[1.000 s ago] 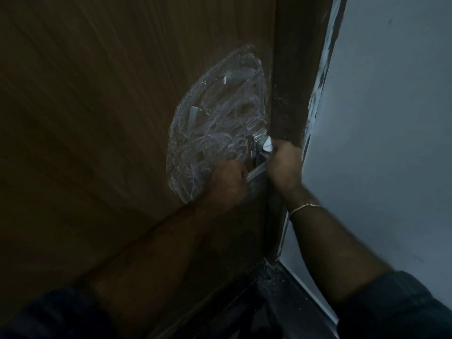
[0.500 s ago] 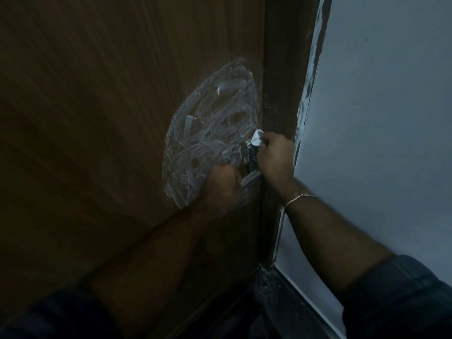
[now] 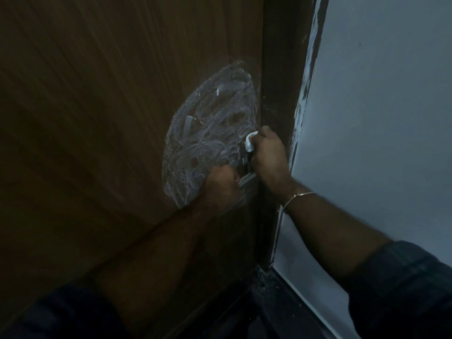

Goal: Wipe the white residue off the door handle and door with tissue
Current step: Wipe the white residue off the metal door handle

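Nearest, two dark-sleeved forearms are stretched up and away towards the brown door (image 3: 97,118), whose right edge is met by a dark frame (image 3: 281,69) with a pale wall (image 3: 379,118) beyond it, so little room is left on that side. The left hand (image 3: 221,185) is curled round the door handle (image 3: 247,178), a metal bar slanting up to the right. Just beyond, a white tissue (image 3: 250,142) is pinched in the braceleted right hand (image 3: 267,152) against the handle's plate, and the oval white residue (image 3: 210,133) is spread up the door, to the left.
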Available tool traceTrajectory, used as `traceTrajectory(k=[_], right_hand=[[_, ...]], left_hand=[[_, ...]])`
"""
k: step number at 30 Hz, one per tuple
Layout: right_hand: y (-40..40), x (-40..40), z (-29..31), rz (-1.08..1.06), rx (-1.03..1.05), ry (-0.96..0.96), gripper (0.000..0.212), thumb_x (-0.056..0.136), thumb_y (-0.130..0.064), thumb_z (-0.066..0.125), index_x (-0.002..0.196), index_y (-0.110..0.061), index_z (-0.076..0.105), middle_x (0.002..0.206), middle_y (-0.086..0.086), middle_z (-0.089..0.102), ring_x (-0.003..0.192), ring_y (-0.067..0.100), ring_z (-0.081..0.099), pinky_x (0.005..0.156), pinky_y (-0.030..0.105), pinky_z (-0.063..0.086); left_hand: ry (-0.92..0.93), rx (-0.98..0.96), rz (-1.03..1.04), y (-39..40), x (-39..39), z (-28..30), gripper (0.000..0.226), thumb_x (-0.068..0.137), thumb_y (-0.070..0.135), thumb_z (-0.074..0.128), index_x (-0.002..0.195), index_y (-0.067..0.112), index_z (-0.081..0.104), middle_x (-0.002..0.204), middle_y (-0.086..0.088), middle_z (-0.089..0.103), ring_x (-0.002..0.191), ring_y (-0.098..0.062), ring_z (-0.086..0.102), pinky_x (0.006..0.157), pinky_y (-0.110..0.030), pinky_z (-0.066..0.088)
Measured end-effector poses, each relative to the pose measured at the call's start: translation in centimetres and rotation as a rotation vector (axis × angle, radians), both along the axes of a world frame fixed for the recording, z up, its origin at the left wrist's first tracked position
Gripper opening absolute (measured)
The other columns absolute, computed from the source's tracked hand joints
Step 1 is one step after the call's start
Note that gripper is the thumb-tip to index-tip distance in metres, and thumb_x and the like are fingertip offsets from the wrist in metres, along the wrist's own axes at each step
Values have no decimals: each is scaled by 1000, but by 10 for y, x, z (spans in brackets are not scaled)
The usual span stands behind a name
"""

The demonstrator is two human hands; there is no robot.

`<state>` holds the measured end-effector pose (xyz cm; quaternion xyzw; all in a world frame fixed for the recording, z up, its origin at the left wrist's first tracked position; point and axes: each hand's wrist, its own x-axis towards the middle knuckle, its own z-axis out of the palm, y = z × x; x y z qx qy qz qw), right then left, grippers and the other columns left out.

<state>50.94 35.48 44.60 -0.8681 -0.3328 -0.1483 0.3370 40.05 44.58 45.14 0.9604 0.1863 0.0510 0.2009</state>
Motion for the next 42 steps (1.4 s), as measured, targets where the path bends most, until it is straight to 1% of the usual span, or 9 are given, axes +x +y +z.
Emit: traceTrajectory(k=[9, 13, 19, 26, 31, 35, 37, 39, 42], right_hand=[[-3, -1, 6, 65, -138, -60, 34, 79, 1, 68, 113, -1, 67, 122, 18, 60, 109, 33, 56, 95, 36, 45], [-5, 1, 5, 27, -52, -34, 29, 78, 4, 67, 106, -1, 69, 115, 17, 62, 104, 31, 58, 91, 33, 46], [-4, 4, 0, 4, -35, -6, 33, 80, 1, 68, 113, -3, 68, 122, 16, 61, 111, 30, 57, 102, 37, 47], [-4, 3, -3, 34, -56, -71, 30, 82, -1, 67, 112, -4, 69, 118, 16, 62, 108, 32, 58, 98, 35, 46], [-7, 6, 7, 87, -37, 2, 24, 83, -1, 68, 106, -3, 73, 109, 15, 65, 100, 29, 63, 91, 27, 46], [-28, -1, 9, 60, 350, 459, 19, 86, -8, 72, 104, -5, 75, 95, 1, 70, 87, 8, 66, 76, 8, 45], [-46, -15, 3, 79, 680, 839, 21, 88, -4, 68, 108, -5, 72, 94, 0, 72, 88, 9, 70, 75, 15, 55], [-58, -35, -4, 197, 934, 1244, 24, 91, 6, 59, 111, -2, 68, 104, 11, 72, 94, 20, 71, 77, 26, 60], [-71, -54, -9, 366, 1138, 1587, 27, 92, 7, 50, 113, 0, 64, 108, 18, 73, 93, 23, 73, 73, 28, 60]], left_hand=[[12, -14, 29, -1, 1, 4, 23, 91, 15, 56, 109, 11, 69, 112, -7, 69, 105, -22, 63, 91, -32, 51], [8, 3, 17, 0, 2, 0, 20, 93, 16, 56, 108, 11, 68, 110, -8, 68, 104, -22, 63, 92, -34, 51], [33, -8, 34, 1, 6, -1, 21, 94, 15, 54, 110, 10, 67, 112, -9, 67, 104, -22, 63, 92, -35, 52], [18, 61, 8, 3, 4, -5, 24, 96, 16, 49, 110, 10, 68, 110, -7, 68, 104, -20, 62, 92, -33, 50], [32, 24, 12, 3, 3, -4, 21, 94, 18, 54, 105, 11, 70, 103, -6, 70, 98, -20, 66, 81, -27, 49], [-1, -81, 61, -3, -5, -6, 19, 95, 19, 53, 106, 18, 68, 102, 1, 68, 85, -8, 62, 64, -18, 41], [-60, -161, 132, -6, -15, -8, 25, 95, 19, 55, 118, 23, 63, 113, 7, 62, 90, -2, 53, 69, -15, 37], [-142, -292, 189, -10, -29, -10, 34, 96, 21, 55, 128, 29, 58, 116, 11, 60, 95, -2, 54, 70, -16, 39], [-287, -712, 251, -18, -49, -9, 22, 97, 23, 55, 114, 33, 65, 101, 9, 69, 88, -4, 66, 69, -19, 48]])
